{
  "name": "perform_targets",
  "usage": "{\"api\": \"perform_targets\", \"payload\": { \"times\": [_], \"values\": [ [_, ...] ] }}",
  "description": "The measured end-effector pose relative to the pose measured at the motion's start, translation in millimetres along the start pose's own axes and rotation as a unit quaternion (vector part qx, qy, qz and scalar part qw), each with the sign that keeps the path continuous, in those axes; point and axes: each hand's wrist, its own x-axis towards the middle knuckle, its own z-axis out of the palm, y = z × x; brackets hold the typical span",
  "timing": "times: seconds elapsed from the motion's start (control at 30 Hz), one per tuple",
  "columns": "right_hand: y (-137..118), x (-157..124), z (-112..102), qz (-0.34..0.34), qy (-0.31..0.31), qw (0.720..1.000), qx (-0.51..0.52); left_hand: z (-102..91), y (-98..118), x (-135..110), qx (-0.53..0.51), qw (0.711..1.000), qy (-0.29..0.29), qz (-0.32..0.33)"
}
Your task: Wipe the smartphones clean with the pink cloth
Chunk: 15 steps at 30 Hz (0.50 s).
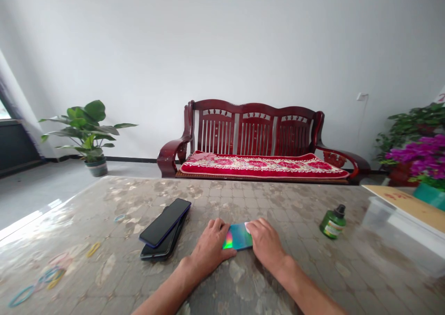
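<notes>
A shiny blue-green phone (239, 237) with a rainbow glare lies flat on the patterned tablecloth, its back apparently facing up. My left hand (210, 241) grips its left end, the thumb along the near edge and the fingers at the far edge. At the right end, my right hand (267, 241) has its fingers closed over a small white piece (247, 227), perhaps tissue or cloth, pressed against the phone's surface. Most of that piece is hidden under the fingers.
Left of my hands, a dark phone (166, 222) rests askew on another black phone (156, 254). Several coloured hair ties (52, 278) lie at the left. On the right stand a green bottle (333, 223) and a clear box (382, 222). A wooden bench (255, 129) is beyond the table (139, 282).
</notes>
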Motion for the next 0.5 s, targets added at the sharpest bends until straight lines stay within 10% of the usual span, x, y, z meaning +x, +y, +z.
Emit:
{"api": "perform_targets", "payload": {
  "times": [0.2,0.5],
  "values": [
    [-27.8,12.5,7.1,-0.045,-0.004,0.999,-0.001,-5.0,6.2,1.0,0.022,1.000,-0.014,0.000],
    [-4.6,-13.9,-2.1,0.002,0.016,1.000,0.023,-9.2,12.6,-0.6,0.046,0.999,-0.026,-0.008]
  ]
}}
